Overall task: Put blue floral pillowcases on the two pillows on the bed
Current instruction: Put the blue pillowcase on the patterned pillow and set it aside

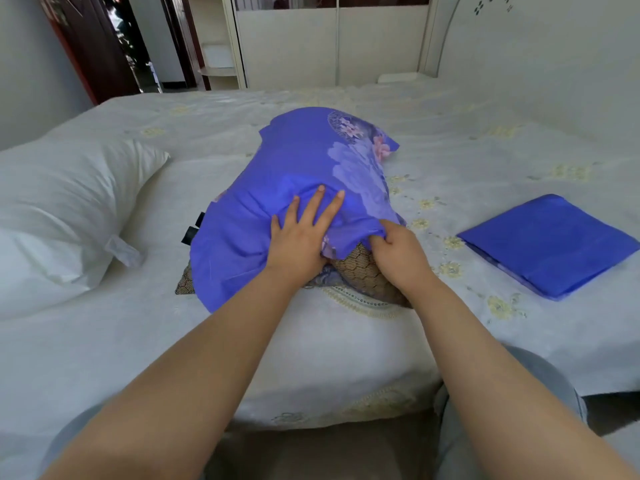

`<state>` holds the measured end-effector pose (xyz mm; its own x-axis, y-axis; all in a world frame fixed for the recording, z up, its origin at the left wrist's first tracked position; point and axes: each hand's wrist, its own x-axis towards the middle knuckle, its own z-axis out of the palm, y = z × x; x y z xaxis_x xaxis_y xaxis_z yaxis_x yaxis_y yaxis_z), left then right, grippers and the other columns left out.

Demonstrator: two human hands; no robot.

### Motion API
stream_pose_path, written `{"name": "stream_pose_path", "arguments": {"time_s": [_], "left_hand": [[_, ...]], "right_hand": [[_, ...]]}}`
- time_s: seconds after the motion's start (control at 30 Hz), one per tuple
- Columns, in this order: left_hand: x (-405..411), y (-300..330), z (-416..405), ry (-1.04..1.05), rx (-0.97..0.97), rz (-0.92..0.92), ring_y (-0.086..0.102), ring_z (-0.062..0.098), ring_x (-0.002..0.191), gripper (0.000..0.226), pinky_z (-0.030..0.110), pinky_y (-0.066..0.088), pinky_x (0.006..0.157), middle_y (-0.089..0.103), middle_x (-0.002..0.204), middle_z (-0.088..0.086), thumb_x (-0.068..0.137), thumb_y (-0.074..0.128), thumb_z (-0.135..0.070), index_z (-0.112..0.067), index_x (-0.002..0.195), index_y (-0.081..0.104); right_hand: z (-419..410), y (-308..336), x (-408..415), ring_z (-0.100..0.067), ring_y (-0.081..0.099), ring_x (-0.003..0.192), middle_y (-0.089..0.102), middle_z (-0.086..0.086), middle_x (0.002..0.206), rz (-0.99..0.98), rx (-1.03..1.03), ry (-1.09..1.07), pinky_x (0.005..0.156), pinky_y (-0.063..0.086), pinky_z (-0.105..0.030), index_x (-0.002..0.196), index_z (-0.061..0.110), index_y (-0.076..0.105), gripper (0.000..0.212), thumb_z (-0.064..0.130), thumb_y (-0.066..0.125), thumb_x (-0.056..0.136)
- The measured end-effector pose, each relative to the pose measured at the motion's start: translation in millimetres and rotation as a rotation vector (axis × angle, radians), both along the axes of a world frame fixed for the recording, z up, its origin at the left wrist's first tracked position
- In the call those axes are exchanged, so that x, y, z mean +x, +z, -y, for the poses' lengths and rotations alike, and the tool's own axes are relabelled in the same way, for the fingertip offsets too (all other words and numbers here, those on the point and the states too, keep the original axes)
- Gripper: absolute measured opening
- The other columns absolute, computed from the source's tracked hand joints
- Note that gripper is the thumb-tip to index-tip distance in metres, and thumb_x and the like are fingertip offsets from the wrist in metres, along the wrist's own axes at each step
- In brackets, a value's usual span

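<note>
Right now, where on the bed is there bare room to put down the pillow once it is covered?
Bare sheet lies behind the folded pillowcase, toward the headboard, and along the near edge under the arms. It is crowded between the white pillow and the half-covered pillow.

Your forearms are bare from the lower frame edge up to each wrist. Your left hand [298, 242] and right hand [398, 252] carry no rings or watch. Grey trouser fabric [540, 386] shows at the lower corners.

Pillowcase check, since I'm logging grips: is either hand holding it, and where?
The right hand pinches the blue floral pillowcase at its open near edge; the left hand only presses flat.
</note>
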<state>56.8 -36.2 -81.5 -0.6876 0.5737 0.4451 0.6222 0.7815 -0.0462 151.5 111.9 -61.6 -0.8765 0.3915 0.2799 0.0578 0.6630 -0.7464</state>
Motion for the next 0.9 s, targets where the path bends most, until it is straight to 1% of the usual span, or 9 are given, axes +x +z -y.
{"name": "stream_pose_path", "arguments": {"time_s": [0.07,0.17,0.23,0.3,0.4,0.53,0.67,0.8,0.9], "left_hand": [[-12,1,0,0.032,0.012,0.071,0.028,0.031,0.135,0.094,0.048,0.046,0.090,-0.003,0.159,-0.004,0.083,0.058,-0.043,-0.043,0.146,-0.012],[-20,0,-2,0.128,-0.097,0.156,0.038,0.033,0.122,0.099,0.036,0.048,0.076,0.001,0.159,0.004,0.082,0.061,-0.023,-0.039,0.147,-0.012],[-20,-1,-6,0.160,-0.149,0.148,0.043,0.036,0.117,0.095,0.036,0.046,0.073,0.013,0.157,0.010,0.083,0.057,-0.017,-0.036,0.148,-0.010],[-20,3,-7,0.178,-0.186,0.130,0.048,0.037,0.111,0.086,0.037,0.043,0.068,0.031,0.145,0.016,0.084,0.055,-0.015,-0.026,0.151,0.001],[-21,16,-2,0.219,-0.255,0.095,0.058,0.036,0.097,0.060,0.035,0.037,0.061,0.051,0.118,0.017,0.083,0.056,-0.006,-0.006,0.137,0.030],[-15,26,9,0.238,-0.169,0.209,0.061,0.034,0.094,0.022,0.033,0.037,0.063,0.061,0.106,0.015,0.085,0.056,-0.009,-0.005,0.106,0.052],[7,26,2,0.210,0.043,0.279,0.059,0.036,0.097,0.032,0.035,0.041,0.069,0.060,0.108,0.014,0.086,0.053,-0.032,-0.011,0.111,0.050],[19,0,26,0.012,0.096,0.044,0.055,0.033,0.095,0.058,0.040,0.046,0.072,0.053,0.110,0.010,0.077,0.057,-0.044,-0.015,0.126,0.048],[16,-7,65,0.017,0.094,-0.136,0.056,0.033,0.085,0.049,0.038,0.046,0.067,0.058,0.102,0.008,0.073,0.047,-0.022,-0.017,0.120,0.058]], "right_hand": [[7,7,6,-0.025,0.058,0.083,0.063,-0.003,0.077,0.190,0.023,0.146,0.071,0.043,-0.031,0.072,0.017,0.058,0.028,0.036,0.052,0.091],[15,3,20,-0.019,0.064,0.083,0.069,-0.003,0.084,0.407,0.082,0.335,0.078,0.052,-0.034,0.090,0.015,0.066,0.059,0.070,0.061,0.068],[16,-2,30,-0.021,0.064,0.079,0.067,-0.002,0.078,0.519,0.110,0.342,0.075,0.052,-0.036,0.087,0.011,0.065,0.073,0.075,0.065,0.053],[26,-6,37,-0.021,0.061,0.078,0.060,0.000,0.076,0.580,0.214,0.245,0.067,0.047,-0.035,0.079,0.012,0.056,0.064,0.071,0.069,0.059],[51,-17,38,-0.027,0.059,0.090,0.054,0.000,0.089,0.535,0.512,0.082,0.062,0.037,-0.032,0.103,0.014,0.042,0.056,0.058,0.065,0.077],[42,-38,19,-0.032,0.063,0.093,0.062,-0.009,0.107,0.402,0.673,-0.074,0.063,0.035,-0.033,0.126,0.010,0.037,0.035,0.012,0.046,0.092],[-12,-36,10,-0.033,0.056,0.070,0.063,-0.013,0.085,0.252,0.498,-0.295,0.057,0.032,-0.029,0.107,0.012,0.050,0.026,0.007,0.049,0.081],[-29,-38,12,-0.028,0.043,0.063,0.060,-0.013,0.083,0.198,0.504,-0.334,0.052,0.026,-0.028,0.099,0.010,0.051,0.023,0.003,0.051,0.077],[-25,-41,20,-0.031,0.048,0.069,0.055,-0.012,0.089,0.053,0.522,-0.274,0.053,0.027,-0.029,0.103,0.010,0.054,0.030,0.000,0.053,0.075]]}}
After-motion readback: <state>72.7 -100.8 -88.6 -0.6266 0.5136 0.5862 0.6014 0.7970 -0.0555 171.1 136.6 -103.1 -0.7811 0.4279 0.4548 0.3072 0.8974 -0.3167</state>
